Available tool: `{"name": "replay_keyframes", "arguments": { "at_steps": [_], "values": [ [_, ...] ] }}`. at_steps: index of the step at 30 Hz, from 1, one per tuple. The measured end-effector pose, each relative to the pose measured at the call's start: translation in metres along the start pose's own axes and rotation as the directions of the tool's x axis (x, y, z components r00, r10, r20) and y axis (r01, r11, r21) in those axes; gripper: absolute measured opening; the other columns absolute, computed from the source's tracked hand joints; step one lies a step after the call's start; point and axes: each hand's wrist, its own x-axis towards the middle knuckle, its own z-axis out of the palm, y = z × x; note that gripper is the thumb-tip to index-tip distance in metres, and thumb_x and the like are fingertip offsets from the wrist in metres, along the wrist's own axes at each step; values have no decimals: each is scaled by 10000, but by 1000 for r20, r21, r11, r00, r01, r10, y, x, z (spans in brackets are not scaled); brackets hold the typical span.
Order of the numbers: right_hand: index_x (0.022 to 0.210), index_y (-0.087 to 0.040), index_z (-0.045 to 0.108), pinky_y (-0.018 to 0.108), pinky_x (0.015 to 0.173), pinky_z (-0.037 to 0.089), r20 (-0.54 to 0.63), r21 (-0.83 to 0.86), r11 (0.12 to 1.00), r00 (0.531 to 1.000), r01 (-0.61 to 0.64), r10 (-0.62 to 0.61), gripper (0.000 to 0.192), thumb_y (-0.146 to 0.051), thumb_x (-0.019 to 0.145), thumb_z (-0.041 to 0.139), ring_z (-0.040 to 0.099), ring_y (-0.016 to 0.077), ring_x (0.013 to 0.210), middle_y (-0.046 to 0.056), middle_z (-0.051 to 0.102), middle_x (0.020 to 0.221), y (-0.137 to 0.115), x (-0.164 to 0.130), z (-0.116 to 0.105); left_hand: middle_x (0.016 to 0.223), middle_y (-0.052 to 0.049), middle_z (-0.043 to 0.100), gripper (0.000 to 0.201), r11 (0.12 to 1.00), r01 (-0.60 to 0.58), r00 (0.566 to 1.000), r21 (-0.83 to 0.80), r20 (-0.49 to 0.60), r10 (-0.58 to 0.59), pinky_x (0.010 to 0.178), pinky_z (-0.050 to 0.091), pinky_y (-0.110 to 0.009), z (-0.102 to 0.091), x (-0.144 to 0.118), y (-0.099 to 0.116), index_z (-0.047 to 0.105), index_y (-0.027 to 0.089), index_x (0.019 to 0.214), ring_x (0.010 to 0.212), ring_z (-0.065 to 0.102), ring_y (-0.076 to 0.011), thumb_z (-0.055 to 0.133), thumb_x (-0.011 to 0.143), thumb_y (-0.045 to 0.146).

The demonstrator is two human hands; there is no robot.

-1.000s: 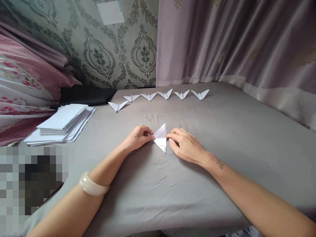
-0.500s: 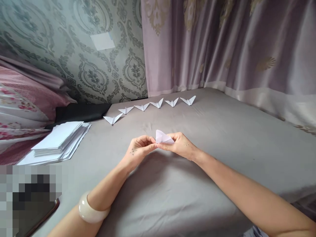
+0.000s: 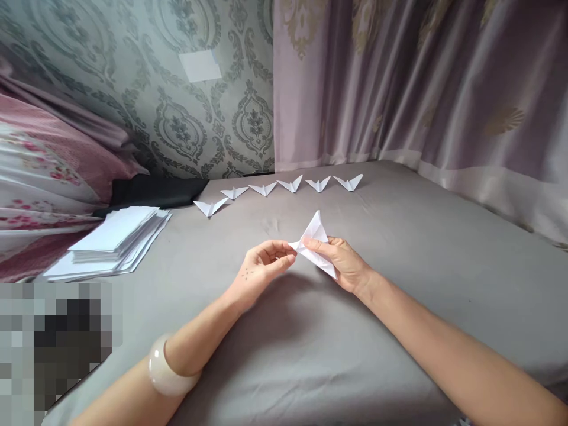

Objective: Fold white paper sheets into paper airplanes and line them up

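Just above the middle of the frame, the folded white paper piece (image 3: 316, 244) is held clear of the grey bed sheet (image 3: 399, 248) between both hands. The right hand (image 3: 344, 263) is closed on it from beneath and behind, thumb on the upper face near the central crease; the left hand (image 3: 261, 269) pinches its left tip between thumb and forefinger, the other fingers curled loosely. The piece looks very light, thin and easily creased, stiff only along its folded edges, so a gentle pinch at the layered centre or the points seems the safest hold; squeezing the open flaps would likely crumple them. Six finished paper shapes (image 3: 290, 184) lie in a row toward the upper middle, and a stack of white sheets (image 3: 113, 239) sits at centre left.
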Motion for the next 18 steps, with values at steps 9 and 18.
{"name": "replay_keyframes", "arguments": {
  "at_steps": [9,18],
  "values": [
    [739,-176,740,264,620,399,15,17,1000,1000,6,-6,239,-390,660,810,560,126,662,1,657,690,8,-2,10,698,11,626,259,996,-86,987,-30,-137,82,600,414,-213,8,-2,0,688,158,913,639,516,-88,781,716,299],
    [735,-187,741,256,621,396,52,24,999,998,33,-34,224,-400,690,789,562,124,674,0,659,697,8,-4,13,695,1,629,198,996,-37,983,-75,-181,22,590,395,-208,8,-2,1,745,179,849,660,494,-91,793,697,297]
  ]
}}
